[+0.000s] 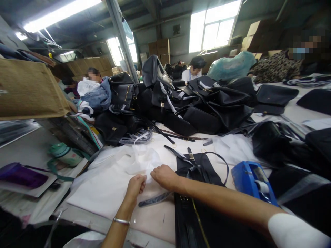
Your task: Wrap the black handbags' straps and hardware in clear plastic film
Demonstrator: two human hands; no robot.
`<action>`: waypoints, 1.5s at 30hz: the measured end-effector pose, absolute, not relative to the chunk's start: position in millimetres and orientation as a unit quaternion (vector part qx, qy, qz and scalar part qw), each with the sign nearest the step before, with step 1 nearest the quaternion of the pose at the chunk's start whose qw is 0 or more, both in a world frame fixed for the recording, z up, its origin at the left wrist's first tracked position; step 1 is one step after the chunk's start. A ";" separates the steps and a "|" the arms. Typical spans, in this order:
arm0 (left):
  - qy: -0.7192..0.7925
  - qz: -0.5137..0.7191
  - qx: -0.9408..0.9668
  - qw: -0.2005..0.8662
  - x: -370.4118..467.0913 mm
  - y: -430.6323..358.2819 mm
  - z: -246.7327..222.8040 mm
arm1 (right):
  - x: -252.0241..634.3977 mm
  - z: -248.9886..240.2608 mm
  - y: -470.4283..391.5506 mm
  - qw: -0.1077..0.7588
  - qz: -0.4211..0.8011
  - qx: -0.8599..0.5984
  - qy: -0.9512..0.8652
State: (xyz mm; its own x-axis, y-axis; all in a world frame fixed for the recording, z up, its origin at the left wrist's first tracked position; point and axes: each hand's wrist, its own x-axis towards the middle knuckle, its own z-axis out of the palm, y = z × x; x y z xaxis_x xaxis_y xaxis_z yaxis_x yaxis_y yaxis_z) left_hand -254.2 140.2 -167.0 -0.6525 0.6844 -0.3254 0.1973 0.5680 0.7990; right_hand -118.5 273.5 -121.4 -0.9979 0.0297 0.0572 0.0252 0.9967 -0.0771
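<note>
My left hand [136, 186] and my right hand [165, 177] are close together over the table, both with fingers pinched. A thin, translucent white sheet [144, 160], crumpled at the top, reaches both sets of fingertips and appears gripped between them. Whether it is tissue or plastic film I cannot tell. Under my right forearm lies a black bag [186, 220] with straps and a gold-coloured buckle. A dark strap in clear wrapping [155, 199] rests just below my hands, its right end close to the bag.
A blue tape dispenser [252, 181] stands right of the black bag. Black bags [196, 103] are heaped across the back. At left are a green bottle [63, 151] and a purple pouch [23, 175]. Several people sit beyond the heap, one person [192, 72] at its centre.
</note>
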 end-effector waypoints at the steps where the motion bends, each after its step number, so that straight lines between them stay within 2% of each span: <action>1: 0.822 0.387 0.265 0.323 -253.9 140.1 -165.8 | -115.4 -120.7 275.9 0.031 0.038 -0.029 -0.998; 5: 0.832 0.383 0.272 0.294 -255.3 142.6 -167.4 | -103.5 -121.8 284.3 0.030 0.039 -0.098 -0.994; 9: 0.852 0.346 0.305 0.249 -251.6 145.5 -177.7 | -102.8 -131.9 285.7 -0.008 0.035 -0.130 -0.991; 13: 0.855 0.311 0.342 0.234 -241.6 145.9 -179.9 | -107.2 -137.3 290.8 -0.019 0.034 -0.121 -0.992; 19: 0.827 0.317 0.444 0.139 -236.9 145.7 -164.9 | -100.4 -136.0 301.3 0.003 0.033 -0.082 -0.996; 26: 0.794 0.292 0.514 0.137 -242.9 154.6 -181.3 | -104.4 -145.0 306.1 -0.012 0.034 -0.026 -0.999; 37: 0.795 0.264 0.537 0.103 -236.8 156.0 -173.8 | -95.3 -142.4 304.7 0.010 0.053 -0.053 -0.997; 45: 0.772 0.269 0.572 0.066 -221.1 172.2 -163.8 | -100.5 -137.4 311.4 0.049 0.138 -0.125 -0.981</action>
State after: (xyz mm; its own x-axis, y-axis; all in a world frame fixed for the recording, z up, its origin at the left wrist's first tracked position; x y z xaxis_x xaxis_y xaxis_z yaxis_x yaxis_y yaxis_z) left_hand -221.1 172.2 -163.8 -0.3369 0.9189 0.2050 0.8476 0.2012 0.4910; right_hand -100.5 311.4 -137.4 -0.9637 0.2596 0.0618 0.2325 0.9304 -0.2833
